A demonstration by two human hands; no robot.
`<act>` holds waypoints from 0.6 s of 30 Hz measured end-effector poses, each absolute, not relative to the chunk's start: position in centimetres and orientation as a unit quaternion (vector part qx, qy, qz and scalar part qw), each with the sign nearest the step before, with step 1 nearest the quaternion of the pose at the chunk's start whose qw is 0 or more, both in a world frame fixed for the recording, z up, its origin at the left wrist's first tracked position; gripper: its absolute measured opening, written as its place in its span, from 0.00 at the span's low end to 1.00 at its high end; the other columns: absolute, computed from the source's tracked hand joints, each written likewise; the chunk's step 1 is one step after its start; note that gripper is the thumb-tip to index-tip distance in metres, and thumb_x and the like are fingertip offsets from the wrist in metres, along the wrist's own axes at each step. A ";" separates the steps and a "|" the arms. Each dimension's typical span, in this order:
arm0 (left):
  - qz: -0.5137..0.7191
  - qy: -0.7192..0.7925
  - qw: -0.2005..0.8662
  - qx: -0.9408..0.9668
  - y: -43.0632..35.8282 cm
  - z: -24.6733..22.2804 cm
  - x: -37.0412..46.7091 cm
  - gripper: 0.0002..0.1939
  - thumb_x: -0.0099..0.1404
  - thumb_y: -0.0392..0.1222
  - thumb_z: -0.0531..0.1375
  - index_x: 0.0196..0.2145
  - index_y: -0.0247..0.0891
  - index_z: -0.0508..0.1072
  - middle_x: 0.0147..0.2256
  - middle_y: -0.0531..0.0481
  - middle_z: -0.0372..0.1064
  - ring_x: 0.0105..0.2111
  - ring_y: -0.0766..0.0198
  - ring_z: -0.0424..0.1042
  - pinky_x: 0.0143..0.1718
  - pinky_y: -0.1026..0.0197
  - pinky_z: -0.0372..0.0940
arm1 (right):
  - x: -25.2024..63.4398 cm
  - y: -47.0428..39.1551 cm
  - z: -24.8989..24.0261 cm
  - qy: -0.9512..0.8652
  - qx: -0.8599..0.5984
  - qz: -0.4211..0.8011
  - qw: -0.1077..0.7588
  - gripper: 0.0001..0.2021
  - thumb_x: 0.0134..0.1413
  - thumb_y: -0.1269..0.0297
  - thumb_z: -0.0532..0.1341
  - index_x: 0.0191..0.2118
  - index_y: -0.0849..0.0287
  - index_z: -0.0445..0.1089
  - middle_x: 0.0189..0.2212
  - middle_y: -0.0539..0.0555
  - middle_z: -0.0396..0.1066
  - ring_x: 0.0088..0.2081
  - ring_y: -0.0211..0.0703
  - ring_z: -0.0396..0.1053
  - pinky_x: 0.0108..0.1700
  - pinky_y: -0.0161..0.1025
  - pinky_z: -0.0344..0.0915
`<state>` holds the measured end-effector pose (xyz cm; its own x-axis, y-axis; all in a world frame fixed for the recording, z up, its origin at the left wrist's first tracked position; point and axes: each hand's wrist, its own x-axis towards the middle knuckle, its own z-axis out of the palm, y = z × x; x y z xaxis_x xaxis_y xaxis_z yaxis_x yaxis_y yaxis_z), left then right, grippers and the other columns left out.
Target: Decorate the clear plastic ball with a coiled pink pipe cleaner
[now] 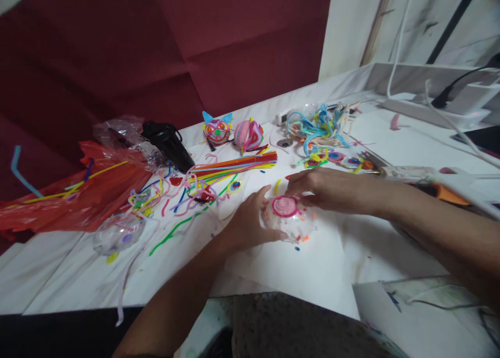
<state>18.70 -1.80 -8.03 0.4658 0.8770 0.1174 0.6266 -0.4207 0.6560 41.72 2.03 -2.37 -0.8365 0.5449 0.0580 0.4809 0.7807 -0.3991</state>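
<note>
A clear plastic ball [291, 227] rests on white paper in front of me, with a coiled pink pipe-cleaner disc [285, 206] on its top. Thumb and fingers of my left hand [250, 217] curve around the ball's left side and steady it. From the right, my right hand [318, 188] reaches over with fingers bent together at the upper edge of the pink coil. What those fingertips pinch, if anything, is hidden. Small orange and red bits show through or around the ball's lower side.
Behind lie a bundle of pipe cleaners [238, 165], two decorated balls [217, 131] and a black bottle [167, 144]. Another clear ball [117, 234] and red plastic bag [97, 191] are at left. Tangled blue cords [322, 128], an orange-handled tool [449, 194] and cables lie right.
</note>
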 end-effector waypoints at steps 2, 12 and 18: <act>0.217 0.478 0.258 0.811 -2.3 -7.8 19.2 0.58 0.42 0.55 0.73 0.65 0.40 0.51 0.52 0.40 0.65 0.50 0.48 0.68 0.51 0.45 0.65 | 42.0 2.5 -2.7 -0.940 -0.254 0.206 0.096 0.09 0.58 0.74 0.58 0.38 0.58 0.75 0.36 0.53 0.75 0.36 0.41 0.71 0.38 0.35 0.64; 0.282 0.356 0.222 0.863 -2.0 -8.3 19.2 0.41 0.52 0.62 0.67 0.58 0.40 0.63 0.53 0.39 0.64 0.54 0.48 0.65 0.57 0.47 0.61 | 43.3 1.3 -4.3 -0.919 -0.262 0.194 0.220 0.08 0.58 0.71 0.58 0.40 0.57 0.75 0.36 0.53 0.76 0.33 0.39 0.73 0.34 0.32 0.65; 0.272 0.358 0.206 0.869 -2.0 -8.6 19.1 0.40 0.56 0.64 0.63 0.58 0.37 0.63 0.55 0.36 0.63 0.56 0.46 0.63 0.58 0.44 0.60 | 43.6 0.3 -4.4 -0.914 -0.250 0.202 0.248 0.09 0.62 0.68 0.56 0.41 0.59 0.74 0.38 0.56 0.75 0.37 0.42 0.73 0.37 0.35 0.67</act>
<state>19.09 -1.97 -8.62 0.5958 0.7342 0.3255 0.5094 -0.6588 0.5537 43.63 0.30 -4.44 -0.7514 0.5577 0.3525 0.3566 0.7928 -0.4942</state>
